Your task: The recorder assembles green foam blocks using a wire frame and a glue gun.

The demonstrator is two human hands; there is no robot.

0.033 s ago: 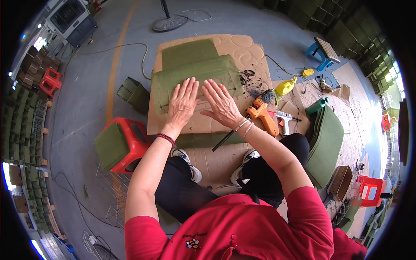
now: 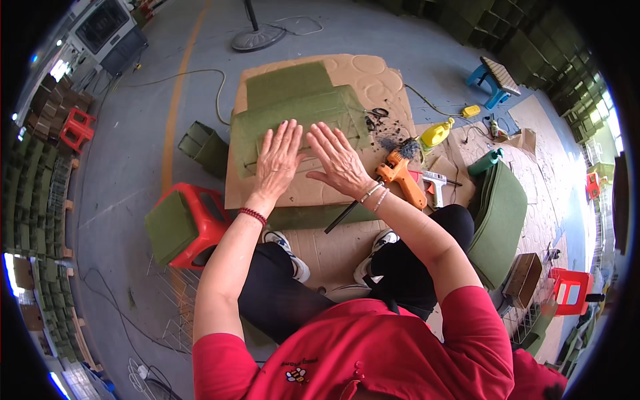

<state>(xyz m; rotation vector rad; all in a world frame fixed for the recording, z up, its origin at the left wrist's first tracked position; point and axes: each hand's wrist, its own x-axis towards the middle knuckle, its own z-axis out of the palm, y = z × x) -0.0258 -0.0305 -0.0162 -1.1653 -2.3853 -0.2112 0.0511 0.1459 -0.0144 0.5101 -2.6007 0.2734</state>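
Both palms lie face down on a green felt-like piece (image 2: 307, 120) that rests on a cardboard-topped work surface (image 2: 373, 73). My left hand (image 2: 279, 159) has its fingers stretched out flat near the front edge of the piece. Beside it, my right hand (image 2: 340, 160) lies flat too, with the thumb spread toward the left hand. Another green sheet (image 2: 288, 85) sits just behind. An orange glue gun (image 2: 404, 179) with a black stick out its back is close to my right wrist. Scissors with black handles (image 2: 379, 113) lie at the piece's right end.
A yellow bottle (image 2: 437, 133) and a white glue gun (image 2: 437, 187) are at the right, near stacked green sheets (image 2: 500, 220). On the left stand a red stool (image 2: 207, 220) bearing green pieces and a green open box (image 2: 202, 147). Cables cross the floor; a blue stool (image 2: 492, 83) stands far right.
The view has shifted very slightly. Both hands stay flat on the green piece in almost the same place.
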